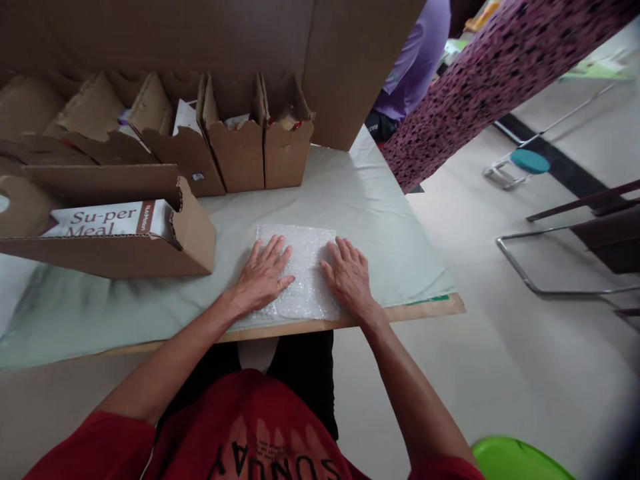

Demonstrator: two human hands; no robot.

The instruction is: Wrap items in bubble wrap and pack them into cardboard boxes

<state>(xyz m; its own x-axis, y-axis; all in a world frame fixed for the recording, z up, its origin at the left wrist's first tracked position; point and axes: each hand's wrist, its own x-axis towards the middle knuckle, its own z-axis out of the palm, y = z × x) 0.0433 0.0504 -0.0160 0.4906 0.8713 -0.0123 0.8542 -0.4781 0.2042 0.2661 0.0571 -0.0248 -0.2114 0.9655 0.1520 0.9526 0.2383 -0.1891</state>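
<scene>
A sheet of clear bubble wrap (306,283) lies flat near the front edge of the cloth-covered table (250,208). My left hand (263,275) rests palm down on its left side, fingers stretched out. On the right side lies my right hand (349,275), also flat with the fingers extended. Between the two hands the middle of the wrap shows bare. Whether anything is inside or under the wrap I cannot tell.
Left of the wrap, a cardboard box (150,257) holds a white carton (107,219) marked "Su-per Meal". Several open cardboard file boxes (285,157) stand behind. At right are a pink patterned pillar (440,120), a person in purple (417,60), a stool (530,161) and a green tub (520,460).
</scene>
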